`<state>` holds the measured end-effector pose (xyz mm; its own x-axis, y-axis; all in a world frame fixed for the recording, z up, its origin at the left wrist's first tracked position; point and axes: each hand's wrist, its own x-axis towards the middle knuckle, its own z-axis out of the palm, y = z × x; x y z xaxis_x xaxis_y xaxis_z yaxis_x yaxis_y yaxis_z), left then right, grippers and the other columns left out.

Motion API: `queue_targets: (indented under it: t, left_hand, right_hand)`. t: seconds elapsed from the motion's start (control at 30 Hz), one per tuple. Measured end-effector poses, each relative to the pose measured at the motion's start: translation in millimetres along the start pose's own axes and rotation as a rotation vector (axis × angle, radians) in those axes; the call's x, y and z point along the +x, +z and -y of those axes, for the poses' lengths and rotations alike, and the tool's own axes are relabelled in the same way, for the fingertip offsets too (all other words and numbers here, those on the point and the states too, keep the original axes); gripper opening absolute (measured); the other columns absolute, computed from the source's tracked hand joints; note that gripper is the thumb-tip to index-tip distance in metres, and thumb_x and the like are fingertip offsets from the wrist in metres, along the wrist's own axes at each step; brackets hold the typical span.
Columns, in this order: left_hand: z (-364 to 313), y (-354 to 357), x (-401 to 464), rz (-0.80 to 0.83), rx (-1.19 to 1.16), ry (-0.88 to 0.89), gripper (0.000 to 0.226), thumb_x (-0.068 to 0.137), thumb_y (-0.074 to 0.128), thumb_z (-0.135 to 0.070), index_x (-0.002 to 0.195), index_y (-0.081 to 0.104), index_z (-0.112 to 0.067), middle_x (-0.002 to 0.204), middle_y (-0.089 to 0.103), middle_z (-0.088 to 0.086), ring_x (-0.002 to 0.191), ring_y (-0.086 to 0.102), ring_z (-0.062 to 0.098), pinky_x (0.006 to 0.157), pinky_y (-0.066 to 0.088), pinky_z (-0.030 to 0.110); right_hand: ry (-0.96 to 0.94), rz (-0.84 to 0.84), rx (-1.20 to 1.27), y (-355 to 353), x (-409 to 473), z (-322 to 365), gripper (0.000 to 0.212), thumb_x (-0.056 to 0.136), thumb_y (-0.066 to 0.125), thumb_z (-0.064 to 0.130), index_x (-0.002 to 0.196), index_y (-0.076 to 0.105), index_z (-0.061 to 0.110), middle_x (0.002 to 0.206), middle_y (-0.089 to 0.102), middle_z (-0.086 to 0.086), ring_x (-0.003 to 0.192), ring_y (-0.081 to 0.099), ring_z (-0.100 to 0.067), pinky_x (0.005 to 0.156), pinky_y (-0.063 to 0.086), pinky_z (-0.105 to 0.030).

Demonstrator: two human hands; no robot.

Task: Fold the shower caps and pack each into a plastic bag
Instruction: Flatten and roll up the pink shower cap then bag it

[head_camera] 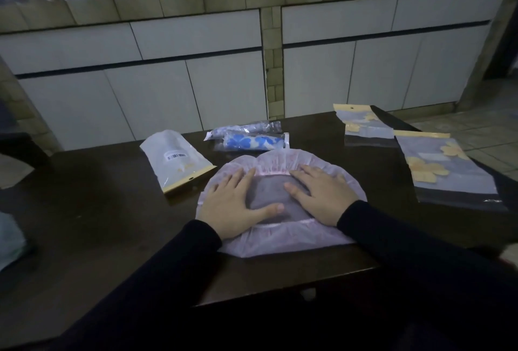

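A pale pink, translucent shower cap (280, 238) lies spread flat on the dark table (98, 210), its elastic opening facing up. My left hand (232, 205) presses flat on the cap's left side with fingers straight. My right hand (319, 193) presses flat on its right side the same way. A white plastic bag (176, 160) with a barcode label and a yellow strip lies to the left. Two flat bags with yellow flower prints (364, 126) (445, 171) lie to the right.
Two rolled blue-and-white shower caps in clear bags (252, 137) lie behind the cap. White cabinet doors (196, 70) stand beyond the table. The table's near edge runs just below the cap. A pale object (11, 241) shows at the far left.
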<state>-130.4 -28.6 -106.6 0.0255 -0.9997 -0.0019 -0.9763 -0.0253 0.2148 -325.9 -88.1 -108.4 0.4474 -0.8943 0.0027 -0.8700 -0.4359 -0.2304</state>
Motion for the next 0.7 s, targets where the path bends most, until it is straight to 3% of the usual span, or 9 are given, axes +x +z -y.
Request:
queue_targets:
  t: [0.17,0.27,0.37,0.53,0.7]
  left_hand:
    - [1,-15,-5,-0.132,-0.263,0.058,0.08,0.088,0.051,-0.061,0.152,0.019,-0.026,0.16,0.016,-0.007,0.145,0.019,0.01,0.118,0.021,0.037]
    - [6,-27,4,-0.26,-0.211,0.088,0.056,0.096,0.048,-0.042,0.147,0.034,-0.023,0.155,0.029,-0.007,0.141,0.027,0.011,0.117,0.024,0.035]
    - [10,-34,27,-0.27,-0.061,0.132,0.05,0.094,0.05,-0.029,0.143,0.043,-0.019,0.151,0.039,-0.003,0.139,0.033,0.014,0.115,0.026,0.039]
    - [2,-23,48,-0.063,0.04,0.206,0.051,0.097,0.043,-0.038,0.146,0.035,-0.023,0.153,0.035,-0.002,0.138,0.036,0.017,0.113,0.029,0.036]
    - [13,-1,55,0.058,0.117,0.014,0.065,0.097,0.025,-0.057,0.153,0.011,-0.026,0.162,0.007,-0.006,0.148,0.007,0.014,0.118,0.007,0.037]
  right_hand:
    - [0.024,0.012,-0.117,-8,4,8,0.066,0.092,0.025,0.066,0.144,0.034,0.027,0.149,0.037,-0.002,0.136,0.034,-0.022,0.112,0.02,-0.057]
    - [-0.01,-0.065,-0.162,-27,15,24,0.057,0.093,0.031,0.061,0.134,0.047,0.024,0.135,0.05,-0.003,0.124,0.046,-0.023,0.108,0.027,-0.055]
    - [-0.139,-0.124,-0.088,-38,33,34,0.048,0.097,0.036,0.049,0.136,0.046,0.024,0.139,0.047,-0.001,0.125,0.045,-0.021,0.106,0.026,-0.051]
    - [-0.216,0.021,-0.105,-11,53,19,0.059,0.096,0.033,0.054,0.148,0.029,0.026,0.155,0.028,0.003,0.141,0.027,-0.015,0.111,0.024,-0.05]
    - [-0.092,0.129,-0.093,3,58,12,0.071,0.093,0.027,0.064,0.153,0.008,0.031,0.161,0.003,0.006,0.147,0.002,-0.016,0.117,0.011,-0.051]
